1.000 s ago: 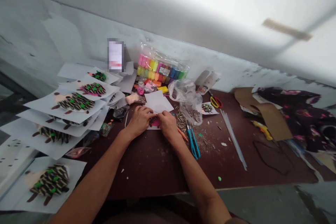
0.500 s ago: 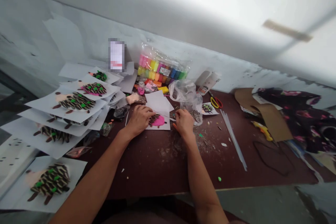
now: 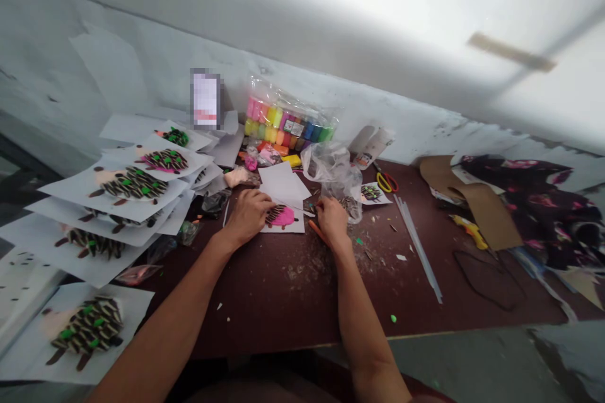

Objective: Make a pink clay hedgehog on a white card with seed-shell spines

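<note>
A sheet of white paper lies in front of me with a bright pink clay hedgehog shape on it. Dark striped seeds cover the shape's left, upper part, and small brown feet show beneath. My left hand rests at the paper's left side, fingers curled together at the seeds; whatever they pinch is hidden. Right of the paper, my right hand has its fingertips pinched beside a plastic bag with seeds in it. What they hold is too small to tell. A slim orange object shows under that palm.
Sheets with finished seed hedgehogs are stacked at left. Behind stand a pack of coloured clay and a white bottle. To the right lie scissors, glue sticks, a yellow glue gun and dark floral cloth.
The whole view has shifted slightly. My right hand has turned a little, and more of the orange object shows under it. The left hand stays at the hedgehog's seeds.
</note>
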A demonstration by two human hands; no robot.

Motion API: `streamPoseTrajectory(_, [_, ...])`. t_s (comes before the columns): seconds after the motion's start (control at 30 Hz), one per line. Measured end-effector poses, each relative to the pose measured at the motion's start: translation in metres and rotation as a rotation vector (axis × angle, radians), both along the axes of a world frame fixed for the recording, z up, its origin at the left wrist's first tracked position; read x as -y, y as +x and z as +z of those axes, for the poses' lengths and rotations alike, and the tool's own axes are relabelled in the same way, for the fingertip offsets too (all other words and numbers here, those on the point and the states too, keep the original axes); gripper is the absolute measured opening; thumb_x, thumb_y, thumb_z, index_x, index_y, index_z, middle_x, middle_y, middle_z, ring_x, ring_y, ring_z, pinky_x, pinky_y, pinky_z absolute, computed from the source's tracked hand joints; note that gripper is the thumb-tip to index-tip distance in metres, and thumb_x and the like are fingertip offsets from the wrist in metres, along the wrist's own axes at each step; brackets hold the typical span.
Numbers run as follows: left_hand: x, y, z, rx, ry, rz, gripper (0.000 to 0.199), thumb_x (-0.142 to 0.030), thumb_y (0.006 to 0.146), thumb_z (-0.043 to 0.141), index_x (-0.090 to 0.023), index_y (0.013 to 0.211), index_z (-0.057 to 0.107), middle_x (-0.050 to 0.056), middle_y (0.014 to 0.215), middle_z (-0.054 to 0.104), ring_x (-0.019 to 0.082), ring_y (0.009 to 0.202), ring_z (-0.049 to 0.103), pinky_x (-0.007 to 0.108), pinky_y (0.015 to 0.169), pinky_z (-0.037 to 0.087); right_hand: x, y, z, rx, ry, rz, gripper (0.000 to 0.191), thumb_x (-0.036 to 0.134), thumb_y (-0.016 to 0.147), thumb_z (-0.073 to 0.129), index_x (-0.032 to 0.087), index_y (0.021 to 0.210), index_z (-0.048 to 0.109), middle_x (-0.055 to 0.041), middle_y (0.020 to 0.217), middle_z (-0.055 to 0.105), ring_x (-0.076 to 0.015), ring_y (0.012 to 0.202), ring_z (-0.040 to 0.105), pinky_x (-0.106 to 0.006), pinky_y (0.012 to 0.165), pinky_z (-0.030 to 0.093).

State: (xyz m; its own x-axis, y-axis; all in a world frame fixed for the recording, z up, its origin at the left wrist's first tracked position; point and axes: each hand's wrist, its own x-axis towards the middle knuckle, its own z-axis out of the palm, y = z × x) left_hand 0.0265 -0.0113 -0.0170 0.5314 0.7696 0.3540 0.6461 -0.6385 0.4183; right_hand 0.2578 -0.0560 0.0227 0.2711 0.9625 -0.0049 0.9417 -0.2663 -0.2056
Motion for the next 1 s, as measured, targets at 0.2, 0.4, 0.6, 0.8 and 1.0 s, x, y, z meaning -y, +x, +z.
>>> streamPoseTrajectory(0.2, [-0.001,-0.001,-0.002,0.0,-0.008,-0.011,0.03,-0.011,0.086,0.057,-0.025,0.099,0.081,0.008,0.103,0.077,0.026,0.1,0.062,0.049,0.097,0.044,0.002,0.001,0.001,-0.126,0.137,0.055,0.017,0.019,0.095,0.053,0.018,0.101,0.069,-0.0083,0.103,0.071,-0.0193,0.092,0.063,-0.026,0.076,0.041])
streamPoseTrajectory(0.4, [0.0,0.0,0.0,-0.001,0.013,-0.005,0.031,-0.009,0.085,0.058,-0.025,0.096,0.082,0.007,0.099,0.077,0.026,0.098,0.062,0.047,0.096,0.045,0.008,-0.02,0.001,-0.31,0.162,0.312,0.015,0.018,0.094,0.055,0.018,0.097,0.07,-0.0036,0.092,0.072,-0.0156,0.082,0.063,-0.023,0.076,0.042])
streamPoseTrajectory(0.6, [0.0,0.0,0.0,-0.007,0.017,-0.008,0.037,-0.006,0.083,0.054,-0.025,0.098,0.082,0.008,0.097,0.076,0.026,0.097,0.061,0.048,0.096,0.046,0.012,-0.039,0.0,-0.221,0.08,0.437,0.019,0.02,0.099,0.056,0.023,0.107,0.074,-0.0037,0.104,0.072,-0.0144,0.089,0.064,-0.023,0.081,0.043])
streamPoseTrajectory(0.8, [0.001,0.0,-0.001,-0.024,0.024,-0.02,0.037,-0.007,0.083,0.054,-0.025,0.098,0.082,0.009,0.095,0.074,0.027,0.097,0.06,0.049,0.096,0.045,0.012,-0.047,-0.001,-0.089,0.042,0.412,0.019,0.025,0.102,0.054,0.024,0.109,0.073,-0.0046,0.107,0.07,-0.0154,0.097,0.064,-0.022,0.079,0.042])
streamPoseTrajectory(1.0, [0.003,0.001,0.0,-0.036,0.033,-0.011,0.035,-0.008,0.085,0.053,-0.024,0.097,0.082,0.01,0.095,0.073,0.028,0.096,0.059,0.049,0.096,0.044,0.011,-0.053,-0.002,-0.045,0.035,0.423,0.021,0.025,0.103,0.052,0.024,0.11,0.071,-0.0053,0.107,0.068,-0.0163,0.098,0.063,-0.023,0.08,0.042])
